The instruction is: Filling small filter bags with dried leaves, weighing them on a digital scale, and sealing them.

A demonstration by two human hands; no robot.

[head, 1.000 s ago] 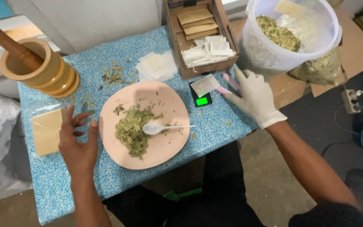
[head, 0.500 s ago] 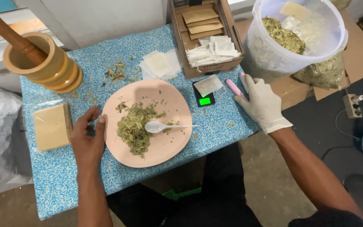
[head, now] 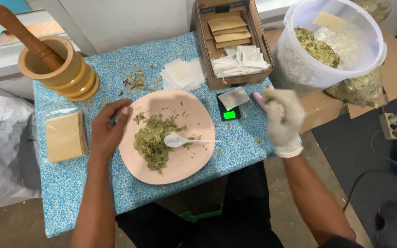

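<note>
Left hand (head: 108,131) bare, rests on the left rim of the pink plate (head: 194,167), fingers curled loosely together, tips touching the rim, pinching nothing I can make out; right hand (head: 281,117) in a white glove, raised off the blue speckled table (head: 70,193) near its right edge, blurred, fingers bunched, can't tell if it grips anything, tho a pink object (head: 259,99) shows just beside it; plate sits mid-table w/ a heap of dried green leaves (head: 150,140) on its left half and a white plastic spoon (head: 180,140) lying across the middle, bowl touching the heap; small black scale (head: 228,108) w/ a lit green screen between plate and gloved hand, a pale sachet (head: 233,97) on it; wooden mortar and pestle (head: 53,64) at far left corner; cardboard box (head: 233,41) of sachets and envelopes behind the scale; white tub (head: 334,48) of leaves off to the right.
</note>
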